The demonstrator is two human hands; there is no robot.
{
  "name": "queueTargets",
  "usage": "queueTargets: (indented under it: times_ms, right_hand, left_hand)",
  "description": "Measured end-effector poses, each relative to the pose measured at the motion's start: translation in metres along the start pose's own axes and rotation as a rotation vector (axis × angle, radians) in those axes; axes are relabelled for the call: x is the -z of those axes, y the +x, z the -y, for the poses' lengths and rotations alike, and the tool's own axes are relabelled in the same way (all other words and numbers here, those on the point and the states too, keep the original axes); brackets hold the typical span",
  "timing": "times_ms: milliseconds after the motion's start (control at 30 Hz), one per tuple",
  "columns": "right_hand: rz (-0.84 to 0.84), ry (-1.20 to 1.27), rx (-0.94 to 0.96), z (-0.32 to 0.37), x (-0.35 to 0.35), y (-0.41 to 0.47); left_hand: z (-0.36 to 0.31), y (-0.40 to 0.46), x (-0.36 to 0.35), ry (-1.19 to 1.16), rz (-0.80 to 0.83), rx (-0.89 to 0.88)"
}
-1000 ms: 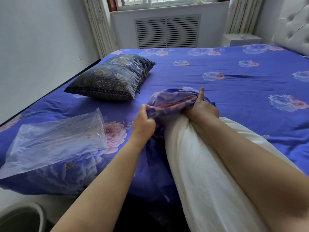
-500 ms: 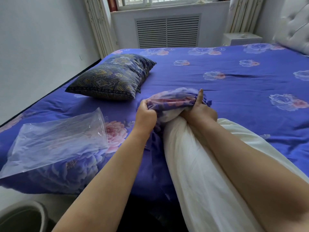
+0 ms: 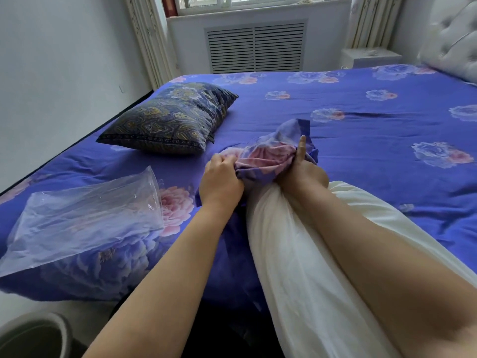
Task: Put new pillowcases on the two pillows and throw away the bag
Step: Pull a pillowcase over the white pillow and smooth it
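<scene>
The pillowcase (image 3: 268,158), blue with pink flowers, is bunched over the far end of the bare white pillow (image 3: 296,254), which lies on the bed (image 3: 361,120) and runs back toward the person. The left hand (image 3: 219,180) grips the gathered cloth on the pillow's left side; the right hand (image 3: 300,171) holds it on the right, fingers curled into the fabric and thumb standing up.

To do this step well, I would judge it best to seat both pillow corners deep in the case first, then draw the gathered cloth back evenly with both hands, a little each side, so it does not twist or jam.

Left of the white pillow lies the clear plastic bag (image 3: 85,218), near the bed's edge, not yet thrown away. Beyond the bag rests the second pillow (image 3: 170,120) in a dark patterned cover. A bin's rim (image 3: 33,329) shows below the bag.

No brand, label or writing can be read anywhere.
</scene>
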State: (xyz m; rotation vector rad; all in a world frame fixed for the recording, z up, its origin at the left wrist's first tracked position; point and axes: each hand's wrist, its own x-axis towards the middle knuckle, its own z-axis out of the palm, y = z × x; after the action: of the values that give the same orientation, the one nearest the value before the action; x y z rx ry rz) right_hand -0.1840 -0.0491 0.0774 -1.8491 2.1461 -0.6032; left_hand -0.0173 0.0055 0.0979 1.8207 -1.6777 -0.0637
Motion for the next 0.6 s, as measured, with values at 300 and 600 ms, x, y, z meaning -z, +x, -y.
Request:
queueTargets:
  times_ms: [300, 600]
  right_hand:
    - [0.051, 0.129, 0.06, -0.008, -0.004, 0.003]
    - [0.219, 0.525, 0.04, -0.016, 0.018, 0.017]
  left_hand:
    - [-0.023, 0.011, -0.001, -0.454, 0.163, 0.156]
    - [-0.001, 0.05, -0.013, 0.174, 0.224, 0.012]
